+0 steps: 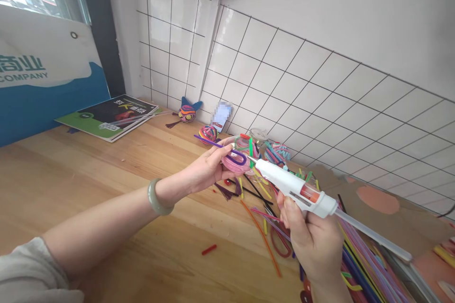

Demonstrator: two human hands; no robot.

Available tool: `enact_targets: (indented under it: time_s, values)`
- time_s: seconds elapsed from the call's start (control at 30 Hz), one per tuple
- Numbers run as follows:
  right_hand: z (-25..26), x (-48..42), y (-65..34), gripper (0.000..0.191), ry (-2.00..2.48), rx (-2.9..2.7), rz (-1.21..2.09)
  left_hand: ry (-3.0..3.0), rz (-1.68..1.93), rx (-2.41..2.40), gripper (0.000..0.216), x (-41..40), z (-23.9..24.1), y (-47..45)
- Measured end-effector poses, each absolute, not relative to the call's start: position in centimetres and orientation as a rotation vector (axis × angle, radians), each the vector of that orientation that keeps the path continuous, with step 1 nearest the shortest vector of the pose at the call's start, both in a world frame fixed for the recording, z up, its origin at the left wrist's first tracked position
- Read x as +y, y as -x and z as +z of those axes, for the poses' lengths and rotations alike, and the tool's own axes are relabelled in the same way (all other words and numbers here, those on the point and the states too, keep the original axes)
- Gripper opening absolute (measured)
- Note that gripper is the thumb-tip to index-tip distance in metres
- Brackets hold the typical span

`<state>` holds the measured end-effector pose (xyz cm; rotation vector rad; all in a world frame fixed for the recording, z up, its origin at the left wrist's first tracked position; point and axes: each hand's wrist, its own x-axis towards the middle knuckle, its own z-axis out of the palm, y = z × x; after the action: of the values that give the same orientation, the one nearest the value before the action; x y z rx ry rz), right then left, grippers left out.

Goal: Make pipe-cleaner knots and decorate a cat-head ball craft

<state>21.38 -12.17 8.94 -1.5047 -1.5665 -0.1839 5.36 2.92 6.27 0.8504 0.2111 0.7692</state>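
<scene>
My left hand [204,168] is closed on a rounded pink craft piece [235,166] wrapped in fuzzy strands. A purple pipe cleaner [206,140] lies across it, bent into a loop, with its loose end pointing left past my fingers. My right hand [314,241] grips a white hot glue gun [280,175]. Its metal nozzle is at the right edge of the pink piece; whether it touches I cannot tell. A clear glue stick [375,234] sticks out of the gun's back. Below the pink piece shows a dark purple tassel [227,192].
Many pipe cleaners [366,255] lie at right, with scattered ones [261,229] nearer the middle. A red scrap [209,249] lies in front. Along the wall stand a finished animal-face ornament [187,111], a striped ball [208,134] and a phone [222,116]. A book [110,116] lies back left.
</scene>
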Motion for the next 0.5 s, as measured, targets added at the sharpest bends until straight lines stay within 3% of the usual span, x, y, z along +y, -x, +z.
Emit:
enact_targets:
  time_s: [0.5]
  values:
    - [8.8,-12.32,-21.53,0.027,1.545,-1.539,-0.141,-0.854,0.761,0.192,0.041,2.87,6.3,-5.38]
